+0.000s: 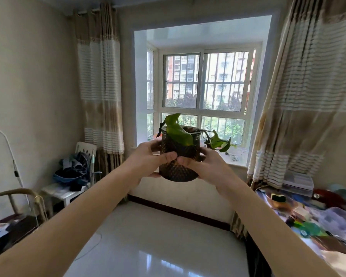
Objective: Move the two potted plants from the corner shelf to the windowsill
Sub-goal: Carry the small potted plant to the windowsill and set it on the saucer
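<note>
A potted plant (179, 154) in a dark, dimpled glass pot with green leaves hangs in the air at arm's length, in front of the bay window. My left hand (150, 159) grips the pot's left side and my right hand (204, 164) grips its right side, the thumbs almost meeting on the front. The white windowsill (236, 159) lies behind and slightly right of the pot, with small bits scattered on it. Only this one plant is in view; the corner shelf is out of sight.
Striped curtains hang at the left (100, 86) and right (308, 96) of the window. A white chair (68, 188) piled with clothes stands at the left wall. A cluttered table (318, 216) fills the right. Glossy floor (158, 246) lies ahead.
</note>
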`<state>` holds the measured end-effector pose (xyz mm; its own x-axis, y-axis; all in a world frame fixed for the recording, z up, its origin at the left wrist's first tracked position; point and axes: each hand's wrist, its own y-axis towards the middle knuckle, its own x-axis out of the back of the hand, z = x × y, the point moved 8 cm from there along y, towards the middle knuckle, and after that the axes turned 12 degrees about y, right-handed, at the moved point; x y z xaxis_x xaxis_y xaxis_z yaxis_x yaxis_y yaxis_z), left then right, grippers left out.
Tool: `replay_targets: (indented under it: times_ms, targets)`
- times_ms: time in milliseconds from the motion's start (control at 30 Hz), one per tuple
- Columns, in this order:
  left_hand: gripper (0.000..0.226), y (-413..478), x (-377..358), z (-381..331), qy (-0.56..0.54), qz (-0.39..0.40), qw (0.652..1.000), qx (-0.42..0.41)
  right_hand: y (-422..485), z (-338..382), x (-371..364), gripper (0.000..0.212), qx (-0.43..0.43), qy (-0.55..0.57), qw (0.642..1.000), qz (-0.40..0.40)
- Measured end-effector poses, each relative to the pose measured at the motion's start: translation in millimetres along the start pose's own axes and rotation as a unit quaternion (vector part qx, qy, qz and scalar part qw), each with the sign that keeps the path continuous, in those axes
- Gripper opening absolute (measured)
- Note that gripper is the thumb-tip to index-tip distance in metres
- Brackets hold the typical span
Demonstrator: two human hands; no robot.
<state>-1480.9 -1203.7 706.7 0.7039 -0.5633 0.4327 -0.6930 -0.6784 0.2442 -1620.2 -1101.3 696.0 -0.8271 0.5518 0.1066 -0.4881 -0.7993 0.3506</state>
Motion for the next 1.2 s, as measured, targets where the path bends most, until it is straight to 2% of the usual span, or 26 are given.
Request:
replay_targets:
  times_ms: [267, 467, 700, 867, 1033, 1200]
  targets:
    - [0.034, 144.3, 27.8, 51.7, -0.009, 0.016, 1.000, -0.022, 133.7, -46.1, -15.2, 0.023, 0.002, -0.005, 0.999, -0.033]
    - [0.023, 243.9, 36.9, 78.0, -0.012, 0.034, 0.998, -0.042, 224.5, -74.3, -16.7, 0.036, 0.001, -0.008, 0.999, -0.054]
    - [0.025, 351.0, 26.2, 109.3, -0.016, 0.030, 0.999, -0.041, 323.6, -118.0, 2.3, 0.026, 0.010, -0.010, 0.999, -0.048]
    - [0.031, 433.3, 12.1, 127.5, -0.029, 0.020, 0.999, -0.022, 401.1, -146.7, 25.0, 0.031, 0.007, -0.003, 1.000, -0.029]
    - [0.026, 519.0, -0.1, 140.7, -0.042, 0.009, 0.999, -0.025, 489.1, -179.1, 50.6, 0.027, 0.005, 0.003, 1.000, -0.018]
    - [0.045, 576.1, -3.5, 153.6, -0.046, 0.006, 0.999, -0.023, 546.0, -203.3, 63.9, 0.032, 0.000, -0.006, 1.000, -0.028]
